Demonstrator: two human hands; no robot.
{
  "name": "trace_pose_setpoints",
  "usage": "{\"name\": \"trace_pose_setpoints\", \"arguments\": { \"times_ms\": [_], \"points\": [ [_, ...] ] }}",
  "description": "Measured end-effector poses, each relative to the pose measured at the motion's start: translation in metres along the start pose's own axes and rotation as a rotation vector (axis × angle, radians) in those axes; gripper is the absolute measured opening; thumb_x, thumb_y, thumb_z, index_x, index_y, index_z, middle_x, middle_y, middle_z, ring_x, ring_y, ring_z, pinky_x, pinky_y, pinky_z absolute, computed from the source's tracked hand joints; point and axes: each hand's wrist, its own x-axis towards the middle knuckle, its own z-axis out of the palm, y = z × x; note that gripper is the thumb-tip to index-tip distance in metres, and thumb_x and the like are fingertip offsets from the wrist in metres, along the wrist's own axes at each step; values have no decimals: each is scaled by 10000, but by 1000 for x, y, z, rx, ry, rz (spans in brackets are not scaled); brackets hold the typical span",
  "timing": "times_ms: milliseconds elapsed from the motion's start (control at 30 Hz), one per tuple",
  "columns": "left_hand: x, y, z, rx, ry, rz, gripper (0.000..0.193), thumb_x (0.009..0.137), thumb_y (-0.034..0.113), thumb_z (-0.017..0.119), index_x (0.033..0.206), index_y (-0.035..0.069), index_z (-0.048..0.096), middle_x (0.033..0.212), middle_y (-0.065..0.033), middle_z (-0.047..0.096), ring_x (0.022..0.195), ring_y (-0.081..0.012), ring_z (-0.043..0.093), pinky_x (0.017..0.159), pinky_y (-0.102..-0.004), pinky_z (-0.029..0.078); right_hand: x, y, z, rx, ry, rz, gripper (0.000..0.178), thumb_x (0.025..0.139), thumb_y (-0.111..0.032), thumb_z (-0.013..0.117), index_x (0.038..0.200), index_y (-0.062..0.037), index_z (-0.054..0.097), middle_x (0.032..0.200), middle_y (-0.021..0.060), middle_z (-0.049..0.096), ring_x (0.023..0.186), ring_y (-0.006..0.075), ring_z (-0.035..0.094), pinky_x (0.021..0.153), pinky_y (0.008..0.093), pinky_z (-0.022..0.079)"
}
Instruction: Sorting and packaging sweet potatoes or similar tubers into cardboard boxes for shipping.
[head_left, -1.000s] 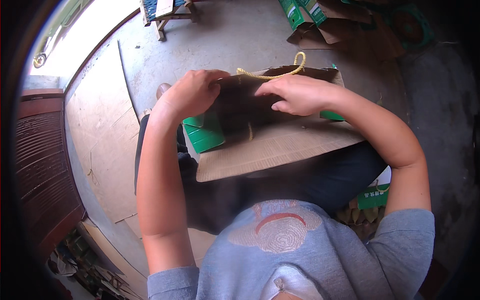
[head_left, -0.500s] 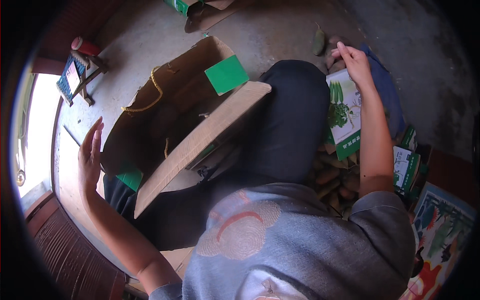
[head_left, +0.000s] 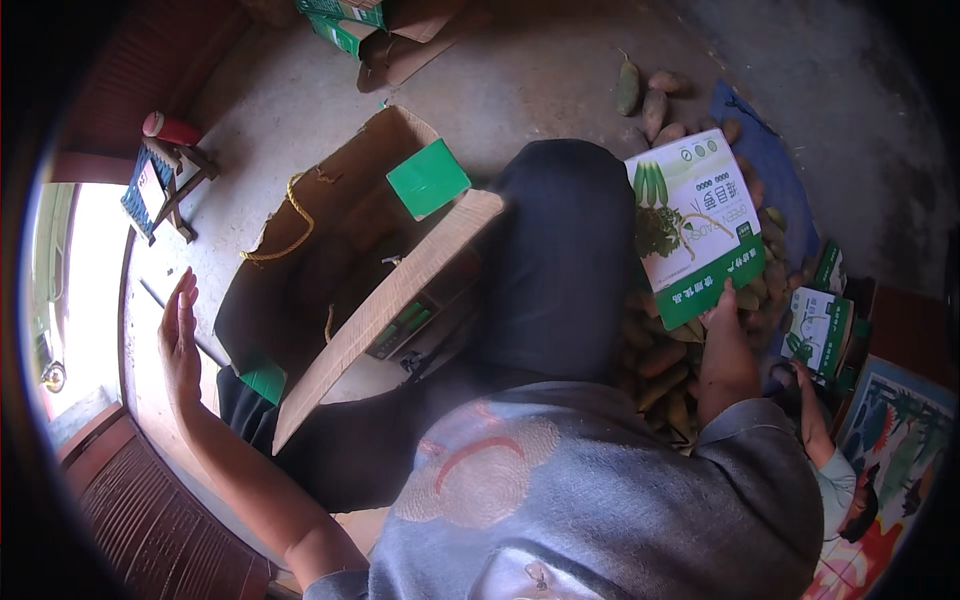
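My left hand (head_left: 181, 350) is held up with its fingers straight and together, holding nothing, close to the left side of a large open cardboard box (head_left: 390, 285). Yellow rope handles and green corner flaps show on this box; its inside is dark, and I cannot make out what lies there. My right hand (head_left: 722, 305) grips the near edge of a white-and-green printed carton (head_left: 690, 225), its thumb on top and its other fingers mostly hidden. That carton is just right of my knee, over a heap of brownish-green root vegetables (head_left: 660, 385).
More roots (head_left: 655, 110) lie beyond the carton by a blue cloth (head_left: 770, 140). Another person (head_left: 815, 420) is at the right by a smaller white-and-green box (head_left: 815, 325). A small folding stool (head_left: 165, 190) stands at the left. Another opened carton (head_left: 400, 45) lies at the far side.
My right hand has come back from the carton's far end to its near edge. The carton's printed face shows more fully. My left hand stays beside the box. The other person has come into view.
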Motion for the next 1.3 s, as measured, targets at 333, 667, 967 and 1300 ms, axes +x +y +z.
{"name": "trace_pose_setpoints", "arguments": {
  "times_ms": [333,667,967,1300],
  "points": [
    [-17,22,-19,141,105,54,530,1071,479,498,1453,123,588,1450,-145,603,1385,-304,532,1162,-495,399,-110,-46,84,-17,-18,-676,367,956,-133,737,1262,46,641,1199,138,707,938,256,714,771,400,598],
    [-19,32,-22,114,101,37,459,1065,382,558,1439,118,602,1442,-138,612,1351,-301,566,1147,-480,427,-233,-175,281,-385,-487,-967,248,1038,-87,600,1241,47,648,1134,105,727,960,171,678,844,304,514],
    [-15,34,-20,159,165,21,394,1061,271,578,1419,113,618,1415,-137,634,1325,-308,593,1105,-471,469,-278,-189,391,68,-735,-834,250,1036,-99,610,1252,22,651,1126,89,723,942,164,677,852,301,524],
    [4,30,-8,224,37,-10,516,1072,403,536,1463,68,563,1460,-160,588,1381,-271,527,1185,-430,379,-32,33,287,-770,-549,-485,491,1014,-123,621,1457,-19,438,1176,179,673,1031,292,719,859,378,592]
  ]
}}
